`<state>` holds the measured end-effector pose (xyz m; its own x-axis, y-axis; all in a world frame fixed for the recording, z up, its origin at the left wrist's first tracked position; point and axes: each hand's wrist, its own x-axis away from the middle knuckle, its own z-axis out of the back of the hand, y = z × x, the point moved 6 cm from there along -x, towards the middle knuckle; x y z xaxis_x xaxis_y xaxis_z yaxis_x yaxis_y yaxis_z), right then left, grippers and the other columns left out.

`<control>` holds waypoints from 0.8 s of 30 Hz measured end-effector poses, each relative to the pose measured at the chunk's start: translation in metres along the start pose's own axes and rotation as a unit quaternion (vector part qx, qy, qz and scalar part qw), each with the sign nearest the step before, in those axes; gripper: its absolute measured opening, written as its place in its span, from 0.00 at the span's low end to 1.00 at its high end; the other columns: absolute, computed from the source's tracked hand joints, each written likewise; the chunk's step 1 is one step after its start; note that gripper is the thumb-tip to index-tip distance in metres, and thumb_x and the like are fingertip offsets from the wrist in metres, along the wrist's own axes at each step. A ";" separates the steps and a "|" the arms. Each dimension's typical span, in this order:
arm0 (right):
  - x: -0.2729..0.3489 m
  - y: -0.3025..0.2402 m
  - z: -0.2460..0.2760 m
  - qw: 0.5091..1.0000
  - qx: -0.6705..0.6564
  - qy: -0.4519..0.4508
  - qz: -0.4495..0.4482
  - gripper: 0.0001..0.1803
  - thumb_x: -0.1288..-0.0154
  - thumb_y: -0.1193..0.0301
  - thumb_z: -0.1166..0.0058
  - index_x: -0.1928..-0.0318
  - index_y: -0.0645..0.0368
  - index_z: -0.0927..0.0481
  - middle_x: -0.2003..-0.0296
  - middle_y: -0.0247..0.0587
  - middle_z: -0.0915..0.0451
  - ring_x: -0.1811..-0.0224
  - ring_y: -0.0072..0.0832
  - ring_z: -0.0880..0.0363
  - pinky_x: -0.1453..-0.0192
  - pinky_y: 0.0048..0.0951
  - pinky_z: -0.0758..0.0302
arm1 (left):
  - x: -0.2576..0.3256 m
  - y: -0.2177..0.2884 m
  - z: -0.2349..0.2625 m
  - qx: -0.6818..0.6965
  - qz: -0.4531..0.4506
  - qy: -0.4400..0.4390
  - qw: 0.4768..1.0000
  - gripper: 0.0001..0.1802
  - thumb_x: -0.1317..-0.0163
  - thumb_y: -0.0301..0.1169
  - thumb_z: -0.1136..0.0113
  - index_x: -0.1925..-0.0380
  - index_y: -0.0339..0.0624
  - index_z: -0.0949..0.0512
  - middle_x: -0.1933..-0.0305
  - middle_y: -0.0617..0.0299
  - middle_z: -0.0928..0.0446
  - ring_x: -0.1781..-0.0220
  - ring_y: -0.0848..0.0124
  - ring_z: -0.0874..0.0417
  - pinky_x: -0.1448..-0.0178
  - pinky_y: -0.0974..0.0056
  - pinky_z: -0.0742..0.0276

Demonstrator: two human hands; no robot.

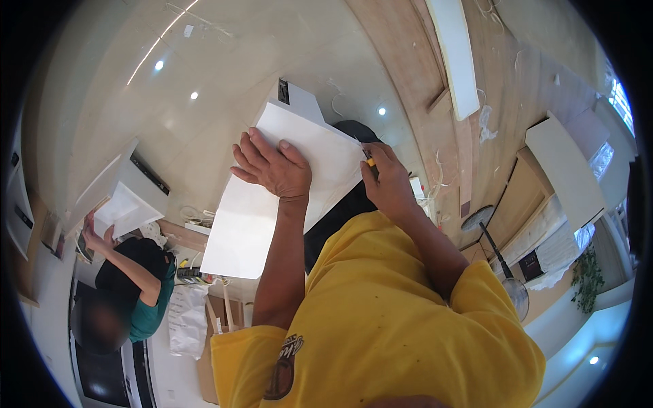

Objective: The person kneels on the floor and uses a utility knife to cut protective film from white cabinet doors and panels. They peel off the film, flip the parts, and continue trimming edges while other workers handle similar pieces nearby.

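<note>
A white panel [239, 228] lies slantwise in front of me, over my dark-trousered legs. It seems joined at its far end to a white board piece with a black fitting [283, 92]. My left hand [280, 170] rests on the panel's face, fingers spread, holding nothing. At the panel's right edge, my right hand [391, 182] is closed around a utility knife [371, 162] with a yellow and black handle. The thin tip of the knife points at that edge; whether it touches the panel I cannot tell.
To the left, a person in a green top [146, 316] handles another white panel piece [129, 200]. Wood-coloured boards [401, 51] and a long white strip [454, 58] lie at the far right. A round-based stand [479, 217] and cardboard boxes [537, 170] are on the right.
</note>
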<state>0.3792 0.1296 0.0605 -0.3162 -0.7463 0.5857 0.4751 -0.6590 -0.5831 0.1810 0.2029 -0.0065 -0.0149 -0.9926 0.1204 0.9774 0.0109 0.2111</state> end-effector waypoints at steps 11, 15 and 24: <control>-0.017 -0.027 0.000 0.990 0.133 -0.047 0.010 0.11 0.24 0.67 0.50 0.50 0.62 0.28 0.60 0.54 0.19 0.60 0.53 0.16 0.56 0.47 0.18 | 0.000 0.002 0.002 0.002 0.007 -0.009 1.000 0.35 0.26 0.45 0.59 0.25 0.36 0.43 0.25 0.47 0.42 0.21 0.45 0.48 0.23 0.29 0.65; -0.019 -0.038 -0.019 0.977 0.173 -0.121 -0.026 0.10 0.24 0.67 0.51 0.57 0.62 0.31 0.62 0.53 0.18 0.64 0.53 0.15 0.60 0.48 0.18 | -0.001 0.002 0.001 0.006 0.008 -0.016 1.000 0.35 0.25 0.46 0.60 0.25 0.36 0.44 0.24 0.47 0.43 0.21 0.45 0.49 0.23 0.29 0.65; -0.024 -0.032 -0.022 0.963 0.210 -0.165 -0.021 0.11 0.21 0.66 0.55 0.57 0.61 0.32 0.63 0.52 0.18 0.65 0.50 0.14 0.62 0.46 0.17 | 0.001 0.000 0.000 0.004 0.004 -0.020 1.000 0.35 0.26 0.43 0.59 0.24 0.37 0.45 0.24 0.45 0.43 0.21 0.40 0.49 0.23 0.28 0.67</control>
<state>0.3535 0.1666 0.0526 -0.0968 -0.6028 0.7920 0.7797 -0.5405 -0.3160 0.1813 0.2024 -0.0058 -0.0152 -0.9868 0.1610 0.9757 0.0206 0.2183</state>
